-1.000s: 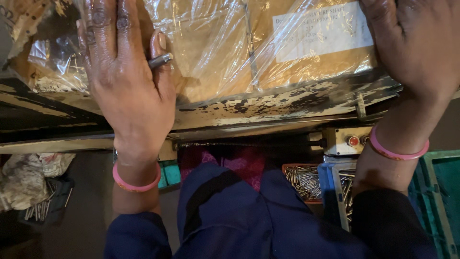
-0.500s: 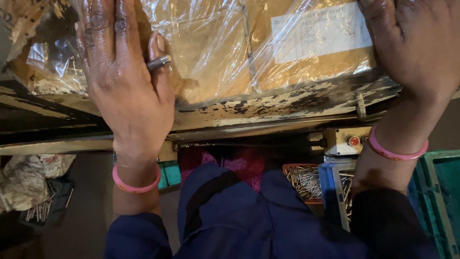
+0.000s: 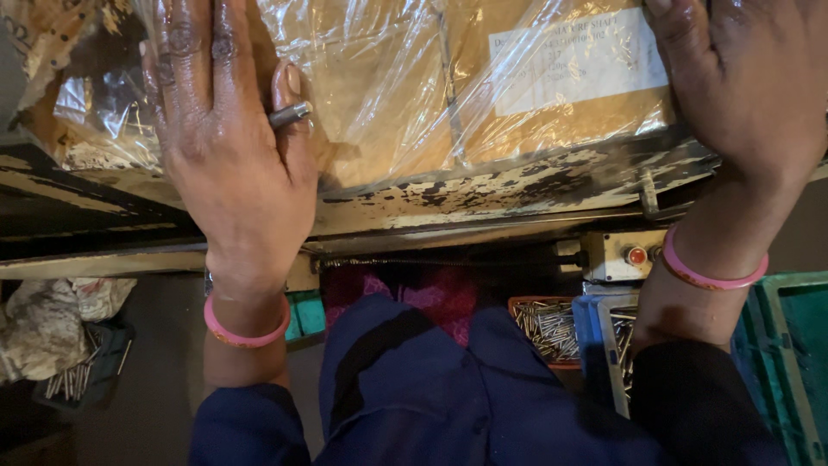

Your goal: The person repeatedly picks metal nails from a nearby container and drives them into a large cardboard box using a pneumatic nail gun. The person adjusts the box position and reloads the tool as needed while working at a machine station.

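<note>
The head view looked straight down on two bare hands pressed against a plastic-wrapped cardboard package [image 3: 448, 95]. The left hand [image 3: 228, 164] lay flat on the package's left part, fingers stretched forward, while its grip pinched a small metal pin [image 3: 289, 114] between thumb and forefinger side. The right hand [image 3: 750, 86] rested palm-down on the package's right end, its grip spread wide and holding nothing; its fingertips ran out of the picture. Each wrist wore a pink bangle [image 3: 246, 326].

The package sat on a worn worktop [image 3: 517, 185] with flaking dark paint along its front edge, and a white label [image 3: 578, 60] showed under the clear wrap near the right hand. Just below the worktop edge, beside the right wrist, a small box with a red button [image 3: 636, 255] was fixed. Lower down, an orange tray of metal pins [image 3: 548, 328] stood next to a blue bin [image 3: 604, 336], with a green crate [image 3: 789, 362] at the far right. Crumpled cloth [image 3: 52, 324] lay on the floor at the left.
</note>
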